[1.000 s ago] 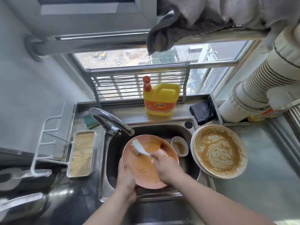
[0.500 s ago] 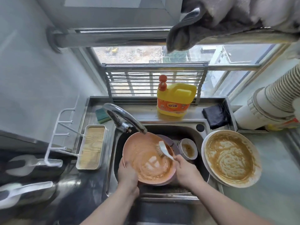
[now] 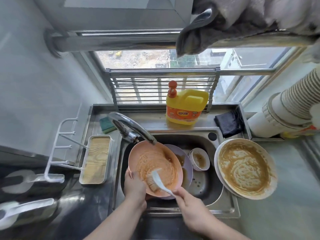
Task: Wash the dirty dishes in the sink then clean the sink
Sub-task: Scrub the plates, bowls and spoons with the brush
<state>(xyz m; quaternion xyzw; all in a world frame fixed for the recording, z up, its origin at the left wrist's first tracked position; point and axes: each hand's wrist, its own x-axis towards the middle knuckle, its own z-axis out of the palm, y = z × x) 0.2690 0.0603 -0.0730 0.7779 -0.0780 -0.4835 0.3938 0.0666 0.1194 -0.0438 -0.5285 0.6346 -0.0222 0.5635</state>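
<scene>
Hands are working over the sink [image 3: 216, 203]: left hand [image 3: 134, 186] is gripping the near-left rim of an orange plate [image 3: 154, 163], thumb on the inner edge, holding it tilted under the faucet [image 3: 131, 127]. Right hand [image 3: 187, 201] is curling round the handle of a white dish brush [image 3: 158, 179], w/ bristles pressing on the plate's smeared inside. Purple plate [image 3: 186, 163] is sitting just behind the orange one, and a small bowl [image 3: 199, 159] w/ brown residue is lying in the basin beside it. Large dirty plate [image 3: 245, 168] is resting on the sink's right edge & the surface. Yellow detergent jug [image 3: 187, 106] is standing at the back, near a green sponge [image 3: 106, 124].
</scene>
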